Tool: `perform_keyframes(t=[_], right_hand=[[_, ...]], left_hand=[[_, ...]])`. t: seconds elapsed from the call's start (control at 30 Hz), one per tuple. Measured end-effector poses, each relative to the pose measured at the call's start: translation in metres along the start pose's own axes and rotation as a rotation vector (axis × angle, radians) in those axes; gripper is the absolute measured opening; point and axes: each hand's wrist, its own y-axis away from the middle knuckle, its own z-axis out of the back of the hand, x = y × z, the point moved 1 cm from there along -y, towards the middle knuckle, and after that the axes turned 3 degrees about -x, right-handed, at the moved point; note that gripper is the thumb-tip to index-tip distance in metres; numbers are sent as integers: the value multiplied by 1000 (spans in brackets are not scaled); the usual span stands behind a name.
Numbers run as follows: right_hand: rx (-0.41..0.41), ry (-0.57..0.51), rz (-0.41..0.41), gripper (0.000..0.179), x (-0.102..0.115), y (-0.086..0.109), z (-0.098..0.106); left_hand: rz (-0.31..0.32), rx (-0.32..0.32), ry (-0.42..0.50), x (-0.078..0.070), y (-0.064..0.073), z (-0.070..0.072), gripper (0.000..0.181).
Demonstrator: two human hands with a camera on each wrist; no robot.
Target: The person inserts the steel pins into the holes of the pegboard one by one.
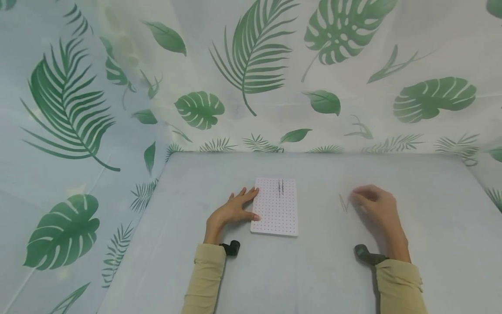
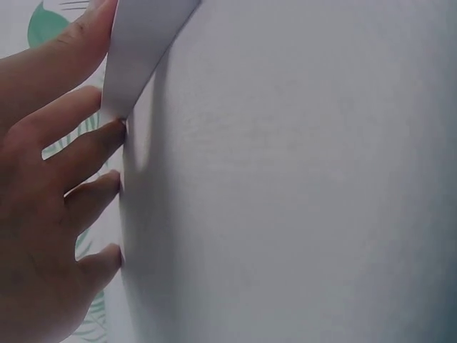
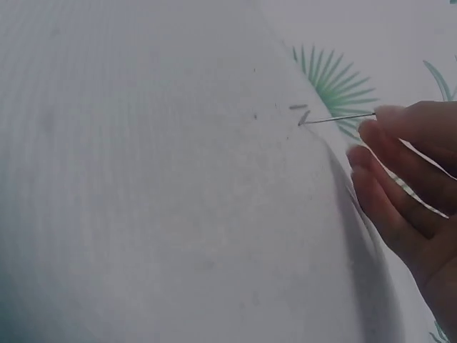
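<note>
A white board (image 1: 274, 213) with a grid of small dots lies on the table. Two dark, jagged upright lines (image 1: 280, 187) show near its far right corner. My left hand (image 1: 233, 207) rests along the board's left side, fingers spread, thumb at the near end and a fingertip at the far end. The board's pale side (image 2: 146, 50) shows in the left wrist view. My right hand (image 1: 378, 205) pinches a thin metal pin (image 3: 339, 118) between thumb and forefinger, its tip close to small dark slivers (image 3: 298, 107) on the table. Thin sticks (image 1: 343, 203) lie left of that hand.
The table (image 1: 313, 270) has a pale cover. Leaf-printed white cloth (image 1: 270, 117) hangs behind it and along the left. A black wrist camera (image 1: 231, 248) sits on the left wrist, another black camera (image 1: 368, 255) on the right one.
</note>
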Motion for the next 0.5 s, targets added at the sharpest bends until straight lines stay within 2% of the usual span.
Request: perform_keyframes(t=[0.17,0.33,0.5], right_hand=[[16,-45,-11,47,8,0,-1],[20,-31,-12,44,20,2,-4],[-16,-24,47,34,36,5,-9]], left_hand=[[-6,-5,5,1,0,0,93],[-5,-5,8,2,0,-1,93],[5,-12,9,2,0,-1,94]])
